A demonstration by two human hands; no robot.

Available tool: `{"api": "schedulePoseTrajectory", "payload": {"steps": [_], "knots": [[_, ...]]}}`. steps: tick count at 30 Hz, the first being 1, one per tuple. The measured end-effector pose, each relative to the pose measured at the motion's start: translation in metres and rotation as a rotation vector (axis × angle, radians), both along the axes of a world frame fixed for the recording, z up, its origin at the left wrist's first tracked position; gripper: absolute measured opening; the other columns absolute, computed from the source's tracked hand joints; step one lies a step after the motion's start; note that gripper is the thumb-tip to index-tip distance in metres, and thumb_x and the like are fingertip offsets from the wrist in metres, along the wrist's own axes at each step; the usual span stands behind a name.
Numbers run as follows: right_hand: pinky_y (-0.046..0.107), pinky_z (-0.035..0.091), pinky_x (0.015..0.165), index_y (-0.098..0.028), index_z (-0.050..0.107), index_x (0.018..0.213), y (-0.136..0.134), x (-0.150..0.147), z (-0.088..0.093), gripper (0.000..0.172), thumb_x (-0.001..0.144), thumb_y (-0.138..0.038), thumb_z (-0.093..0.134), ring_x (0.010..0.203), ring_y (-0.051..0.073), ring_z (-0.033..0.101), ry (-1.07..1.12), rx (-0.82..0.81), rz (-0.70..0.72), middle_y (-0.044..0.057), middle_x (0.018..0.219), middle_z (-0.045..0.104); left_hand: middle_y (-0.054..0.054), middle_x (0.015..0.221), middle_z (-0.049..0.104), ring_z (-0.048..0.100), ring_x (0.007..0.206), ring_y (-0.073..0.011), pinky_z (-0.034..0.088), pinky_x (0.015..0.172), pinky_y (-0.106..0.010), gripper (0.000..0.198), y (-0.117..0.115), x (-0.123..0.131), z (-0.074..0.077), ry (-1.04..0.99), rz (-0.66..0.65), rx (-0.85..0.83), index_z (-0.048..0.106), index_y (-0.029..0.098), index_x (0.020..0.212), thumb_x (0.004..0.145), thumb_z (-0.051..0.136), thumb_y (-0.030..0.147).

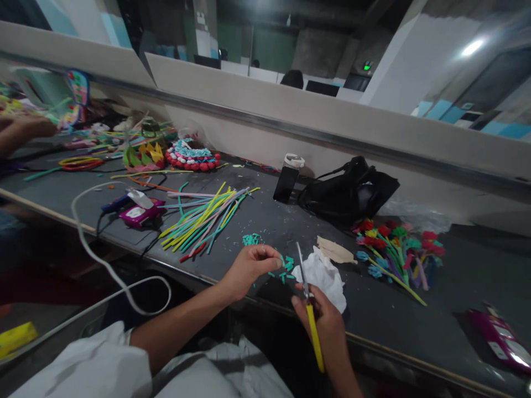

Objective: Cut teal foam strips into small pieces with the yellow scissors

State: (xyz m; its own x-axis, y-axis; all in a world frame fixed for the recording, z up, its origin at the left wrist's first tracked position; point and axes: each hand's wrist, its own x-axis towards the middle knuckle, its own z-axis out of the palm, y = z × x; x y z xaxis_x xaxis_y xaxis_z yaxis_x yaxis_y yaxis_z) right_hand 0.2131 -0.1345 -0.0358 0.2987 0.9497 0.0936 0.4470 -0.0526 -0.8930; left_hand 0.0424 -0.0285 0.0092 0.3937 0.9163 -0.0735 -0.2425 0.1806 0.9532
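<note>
Scissors (pixel 314 331) sit in the right hand (pixel 326 315), fingers wrapped round them near the surface (pixel 265 298) edge: probably stiff, light; hold by yellow handles. Left hand (pixel 249 268) fingertips pressed together (can't tell on what), beside green scraps (pixel 287 264), likely feather-light.

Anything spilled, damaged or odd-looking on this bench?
Mostly untidy litter: small green scraps lie scattered, not gathered up, on the dark tabletop around the left hand, and a crumpled white wad lies beside the right hand. Nothing looks clearly damaged.

Black bag (pixel 348 193), looping white cable (pixel 125 287), green sign (pixel 367 66)
</note>
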Motion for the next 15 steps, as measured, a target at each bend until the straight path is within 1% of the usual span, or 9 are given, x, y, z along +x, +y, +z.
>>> {"api": "schedulePoseTrajectory", "payload": {"steps": [2, 4, 5, 7, 9, 12, 15], "knots": [[0.025, 0.048, 0.047, -0.018, 0.063, 0.108, 0.005, -0.005, 0.007, 0.040, 0.083, -0.050, 0.061, 0.049, 0.014, 0.057, 0.083, -0.028, 0.034, 0.000, 0.066, 0.065, 0.000, 0.065, 0.062, 0.051, 0.063, -0.0106, 0.039, 0.065, -0.022, 0.015, -0.001, -0.001, -0.001, -0.012, -0.040, 0.021, 0.071, 0.014, 0.070, 0.064, 0.078, 0.025], [0.022, 0.043, 0.038, -0.018, 0.055, 0.119, 0.011, -0.011, 0.013, 0.048, 0.086, -0.052, 0.056, 0.042, 0.011, 0.051, 0.205, -0.042, 0.056, 0.001, 0.070, 0.066, 0.000, 0.066, 0.062, 0.051, 0.063, -0.0102, 0.039, 0.065, -0.022, 0.014, -0.002, -0.002, -0.002, -0.021, -0.079, 0.043, 0.071, 0.013, 0.071, 0.065, 0.078, 0.024], [0.022, 0.043, 0.037, -0.018, 0.051, 0.124, 0.014, -0.014, 0.017, 0.052, 0.086, -0.053, 0.055, 0.041, 0.010, 0.051, 0.281, -0.042, 0.063, 0.002, 0.075, 0.067, 0.000, 0.066, 0.062, 0.051, 0.064, -0.0101, 0.038, 0.066, -0.022, 0.014, -0.003, -0.002, -0.003, -0.026, -0.098, 0.053, 0.071, 0.013, 0.071, 0.066, 0.078, 0.025], [0.021, 0.044, 0.039, -0.019, 0.047, 0.127, 0.019, -0.021, 0.024, 0.059, 0.080, -0.050, 0.065, 0.045, 0.009, 0.052, 0.566, -0.021, 0.043, 0.002, 0.078, 0.068, 0.000, 0.068, 0.062, 0.052, 0.066, -0.0107, 0.039, 0.067, -0.023, 0.015, -0.004, -0.004, -0.004, -0.029, -0.145, 0.077, 0.072, 0.014, 0.072, 0.068, 0.078, 0.026], [0.019, 0.043, 0.042, -0.020, 0.048, 0.126, 0.024, -0.026, 0.031, 0.062, 0.075, -0.045, 0.072, 0.046, 0.008, 0.052, 0.710, -0.007, 0.027, -0.001, 0.073, 0.066, 0.000, 0.069, 0.062, 0.053, 0.067, -0.0109, 0.039, 0.068, -0.023, 0.014, -0.004, -0.005, -0.005, -0.021, -0.177, 0.108, 0.072, 0.014, 0.073, 0.069, 0.077, 0.026], [0.018, 0.042, 0.042, -0.020, 0.050, 0.120, 0.028, -0.031, 0.037, 0.058, 0.072, -0.041, 0.075, 0.045, 0.007, 0.050, 0.705, 0.018, 0.003, -0.006, 0.067, 0.059, 0.000, 0.069, 0.061, 0.052, 0.066, -0.0100, 0.039, 0.066, -0.022, 0.014, -0.005, -0.005, -0.006, -0.012, -0.192, 0.123, 0.073, 0.014, 0.074, 0.069, 0.077, 0.026], [0.019, 0.043, 0.043, -0.021, 0.050, 0.117, 0.029, -0.031, 0.038, 0.053, 0.073, -0.040, 0.073, 0.044, 0.007, 0.049, 0.644, 0.039, -0.020, -0.007, 0.067, 0.057, 0.000, 0.069, 0.061, 0.052, 0.066, -0.0102, 0.039, 0.066, -0.022, 0.016, -0.006, -0.003, -0.007, -0.010, -0.183, 0.086, 0.072, 0.013, 0.073, 0.067, 0.079, 0.027]]}}
